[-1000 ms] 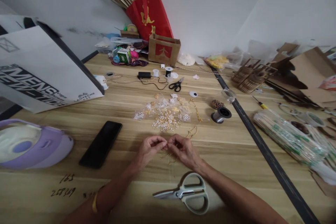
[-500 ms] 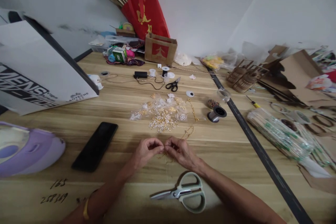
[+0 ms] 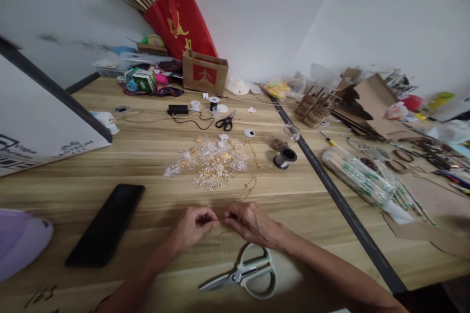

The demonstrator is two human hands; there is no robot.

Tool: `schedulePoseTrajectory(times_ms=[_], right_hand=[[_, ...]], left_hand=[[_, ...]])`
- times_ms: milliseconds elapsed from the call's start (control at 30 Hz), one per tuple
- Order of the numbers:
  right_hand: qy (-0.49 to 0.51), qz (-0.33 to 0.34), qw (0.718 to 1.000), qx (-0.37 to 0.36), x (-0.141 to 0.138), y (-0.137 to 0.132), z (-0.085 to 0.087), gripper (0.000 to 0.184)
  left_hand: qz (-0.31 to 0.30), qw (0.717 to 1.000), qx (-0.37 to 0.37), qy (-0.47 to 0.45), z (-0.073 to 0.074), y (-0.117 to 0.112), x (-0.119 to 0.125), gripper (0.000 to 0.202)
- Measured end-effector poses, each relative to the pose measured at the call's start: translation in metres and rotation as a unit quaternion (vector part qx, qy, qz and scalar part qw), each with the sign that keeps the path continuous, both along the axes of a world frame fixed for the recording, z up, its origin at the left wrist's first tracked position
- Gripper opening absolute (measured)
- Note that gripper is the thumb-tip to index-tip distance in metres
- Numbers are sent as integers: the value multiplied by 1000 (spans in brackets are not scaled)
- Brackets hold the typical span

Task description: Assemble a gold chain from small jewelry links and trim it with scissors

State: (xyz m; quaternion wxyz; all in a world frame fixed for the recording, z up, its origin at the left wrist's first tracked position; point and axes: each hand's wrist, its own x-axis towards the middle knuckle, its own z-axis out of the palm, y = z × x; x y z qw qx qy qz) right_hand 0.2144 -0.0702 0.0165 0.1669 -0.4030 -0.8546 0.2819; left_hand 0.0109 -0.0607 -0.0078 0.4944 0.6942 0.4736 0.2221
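Note:
My left hand (image 3: pixel 194 227) is closed in a pinch low in the middle of the view; what its fingertips hold is too small to make out. Close on its right, my right hand (image 3: pixel 251 223) pinches a thin gold chain (image 3: pixel 248 187), part of which lies on the table beyond the knuckles. Fine gold links also hang below the fingertips. Large scissors (image 3: pixel 240 274) with pale green handles lie nearer me, below the right hand. Past both hands is a heap of small gold and silver jewelry findings (image 3: pixel 213 173) with clear plastic bags (image 3: pixel 209 149).
A phone (image 3: pixel 106 225) lies on the left. Beyond the heap are another gold chain (image 3: pixel 254 155), black-handled scissors (image 3: pixel 225 121) and a spool of wire (image 3: pixel 284 158). Wrapped sticks (image 3: pixel 358 176) lie right of a dark strip (image 3: pixel 323 176). A paper bag (image 3: pixel 204 74) stands at the back.
The view has swung to the right, so everything sits farther left. My fingertips, together before, now have a small gap between them. Both hands remain pinched.

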Motion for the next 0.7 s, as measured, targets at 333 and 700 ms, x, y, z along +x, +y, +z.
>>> schedulePoseTrajectory(times_ms=[333,700], right_hand=[[-122,-116,984,61,58,16,3,16],[-357,-187,905,137,76,83,-4,21]], left_hand=[[-129,981,35,143,3,-11,-7,15],[-162,962,51,214,13,-13,-4,14]])
